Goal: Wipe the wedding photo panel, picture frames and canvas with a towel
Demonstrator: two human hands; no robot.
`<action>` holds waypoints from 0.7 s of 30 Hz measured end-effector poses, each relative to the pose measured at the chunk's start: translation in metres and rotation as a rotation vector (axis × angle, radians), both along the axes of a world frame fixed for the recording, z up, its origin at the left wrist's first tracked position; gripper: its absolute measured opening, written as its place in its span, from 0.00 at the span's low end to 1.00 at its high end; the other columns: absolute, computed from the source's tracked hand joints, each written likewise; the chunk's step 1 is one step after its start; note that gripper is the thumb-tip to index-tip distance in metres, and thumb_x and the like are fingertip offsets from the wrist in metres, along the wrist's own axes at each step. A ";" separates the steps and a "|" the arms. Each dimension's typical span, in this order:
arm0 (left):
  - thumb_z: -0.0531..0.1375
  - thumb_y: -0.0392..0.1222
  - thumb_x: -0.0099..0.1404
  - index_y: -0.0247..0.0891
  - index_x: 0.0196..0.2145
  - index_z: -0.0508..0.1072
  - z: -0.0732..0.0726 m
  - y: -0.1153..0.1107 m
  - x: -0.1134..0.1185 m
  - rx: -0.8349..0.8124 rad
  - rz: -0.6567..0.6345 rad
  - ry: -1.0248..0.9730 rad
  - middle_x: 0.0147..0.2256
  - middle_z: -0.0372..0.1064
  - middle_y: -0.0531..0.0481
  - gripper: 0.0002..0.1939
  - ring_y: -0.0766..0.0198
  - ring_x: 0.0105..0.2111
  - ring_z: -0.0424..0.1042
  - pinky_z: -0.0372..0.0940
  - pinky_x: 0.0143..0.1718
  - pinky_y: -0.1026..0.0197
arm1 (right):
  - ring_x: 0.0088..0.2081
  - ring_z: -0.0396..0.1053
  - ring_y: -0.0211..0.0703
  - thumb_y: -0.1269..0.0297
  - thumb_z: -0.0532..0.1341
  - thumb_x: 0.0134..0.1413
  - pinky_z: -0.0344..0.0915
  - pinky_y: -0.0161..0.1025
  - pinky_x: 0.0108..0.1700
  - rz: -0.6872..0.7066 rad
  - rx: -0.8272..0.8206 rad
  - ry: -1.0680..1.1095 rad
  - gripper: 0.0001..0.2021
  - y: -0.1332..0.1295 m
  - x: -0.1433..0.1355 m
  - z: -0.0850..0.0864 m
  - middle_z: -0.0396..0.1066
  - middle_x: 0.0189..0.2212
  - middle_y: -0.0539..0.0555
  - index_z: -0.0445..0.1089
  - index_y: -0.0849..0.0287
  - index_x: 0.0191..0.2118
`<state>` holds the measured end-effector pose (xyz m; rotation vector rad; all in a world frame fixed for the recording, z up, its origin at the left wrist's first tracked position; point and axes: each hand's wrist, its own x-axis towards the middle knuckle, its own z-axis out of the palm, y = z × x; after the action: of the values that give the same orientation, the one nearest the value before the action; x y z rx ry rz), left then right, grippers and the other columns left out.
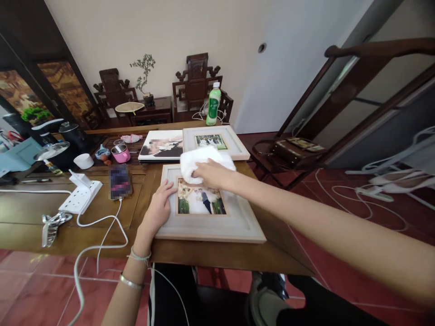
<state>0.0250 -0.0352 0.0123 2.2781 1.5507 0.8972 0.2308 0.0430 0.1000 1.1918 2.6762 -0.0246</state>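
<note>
A framed photo (238, 222) with a pale wooden frame and a wide light mat lies flat at the front edge of the brown wooden table. My left hand (160, 203) rests on its left side, fingers apart and lying flat, holding nothing. In my right hand (211, 173) is a bunched white cloth (192, 164), pressed on the upper part of the frame. The cloth and hand hide part of the frame's top edge. Behind it lie a second framed photo (236, 144) and a white-edged photo panel (162, 144), side by side.
A green bottle (213, 106) stands at the table's back edge. To the left are a phone (120, 182) on a cable, a power strip (81, 198), a silver clip (52, 228), a pink cup (121, 154) and a white cup (83, 161). A dark wooden chair (295, 156) stands at right.
</note>
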 end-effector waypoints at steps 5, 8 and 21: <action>0.46 0.22 0.59 0.31 0.52 0.71 -0.002 0.001 0.000 0.021 0.001 -0.004 0.56 0.66 0.39 0.27 0.54 0.63 0.56 0.55 0.63 0.45 | 0.46 0.70 0.56 0.83 0.52 0.50 0.60 0.44 0.44 -0.118 -0.004 -0.093 0.22 0.000 0.048 0.006 0.72 0.45 0.64 0.74 0.61 0.46; 0.46 0.23 0.59 0.27 0.55 0.69 -0.004 0.002 -0.001 0.030 0.002 0.021 0.58 0.64 0.36 0.28 0.54 0.63 0.55 0.53 0.64 0.47 | 0.47 0.69 0.55 0.84 0.50 0.50 0.60 0.44 0.45 -0.129 0.017 -0.109 0.22 -0.013 0.061 0.003 0.72 0.45 0.65 0.74 0.62 0.46; 0.46 0.31 0.66 0.25 0.56 0.67 -0.006 0.003 -0.001 0.027 0.018 0.080 0.59 0.61 0.34 0.23 0.53 0.64 0.54 0.51 0.65 0.46 | 0.40 0.69 0.53 0.84 0.53 0.41 0.58 0.41 0.36 -0.093 -0.325 0.009 0.19 -0.143 0.042 0.024 0.71 0.37 0.62 0.73 0.62 0.37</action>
<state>0.0243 -0.0318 0.0063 2.3497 1.6044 0.8461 0.2724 -0.1002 0.1236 1.2064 2.4952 -0.4614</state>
